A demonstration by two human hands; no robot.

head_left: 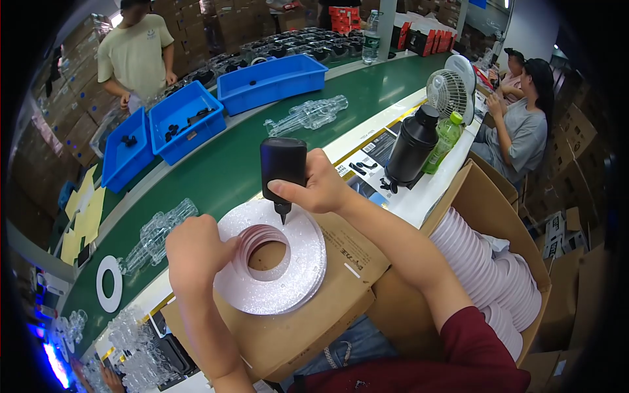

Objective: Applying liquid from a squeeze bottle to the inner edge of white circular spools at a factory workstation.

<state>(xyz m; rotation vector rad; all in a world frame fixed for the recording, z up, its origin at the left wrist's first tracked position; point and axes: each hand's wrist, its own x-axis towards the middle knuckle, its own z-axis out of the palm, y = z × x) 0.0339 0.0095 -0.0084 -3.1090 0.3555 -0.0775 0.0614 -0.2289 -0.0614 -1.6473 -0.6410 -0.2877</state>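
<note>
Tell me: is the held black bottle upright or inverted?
Inverted: in the right hand, the black bottle has its nozzle pointing down over the white rings.

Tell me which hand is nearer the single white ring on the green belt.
Left. The left hand, at the stack of glittery white rings, is just right of the single white ring; the right hand, holding the black squeeze bottle, is farther right.

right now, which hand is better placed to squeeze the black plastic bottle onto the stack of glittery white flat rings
Probably the right hand: it grips the bottle, nozzle pointing down at the stack. The left hand has its thumb at the stack's inner edge and seems placed to steady it.
</note>
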